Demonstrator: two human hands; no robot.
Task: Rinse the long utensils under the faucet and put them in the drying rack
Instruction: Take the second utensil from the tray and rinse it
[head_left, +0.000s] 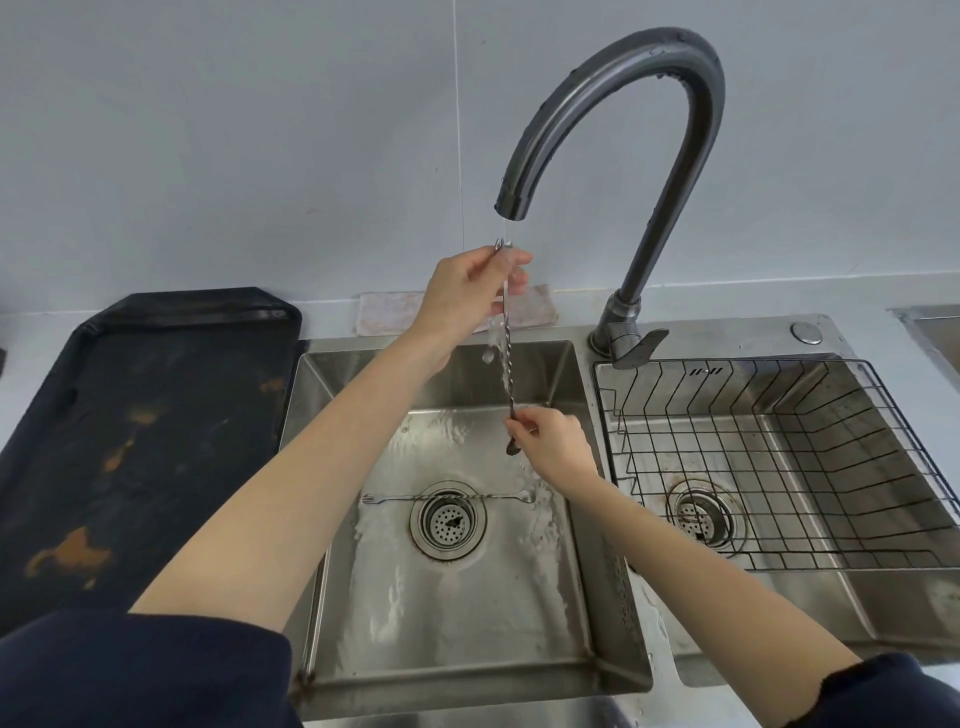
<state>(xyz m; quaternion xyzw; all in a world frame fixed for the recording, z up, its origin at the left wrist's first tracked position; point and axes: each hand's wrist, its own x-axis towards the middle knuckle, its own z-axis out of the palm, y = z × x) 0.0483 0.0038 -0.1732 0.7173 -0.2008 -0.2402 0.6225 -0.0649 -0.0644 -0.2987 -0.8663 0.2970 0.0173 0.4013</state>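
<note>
A long twisted metal spoon (506, 374) hangs nearly upright under the running faucet (613, 156), with water streaming down its shaft. My left hand (467, 296) pinches its top end just below the spout. My right hand (550, 441) pinches its lower end near the spoon bowl, above the left sink basin (452, 597). A second long twisted utensil (447, 499) lies flat across the drain of that basin. The black wire drying rack (779, 467) sits in the right basin and holds nothing.
A dark stained tray (145, 431) lies on the counter left of the sink. A folded cloth (384, 312) rests against the wall behind the basin. The faucet lever (639, 348) stands between the two basins.
</note>
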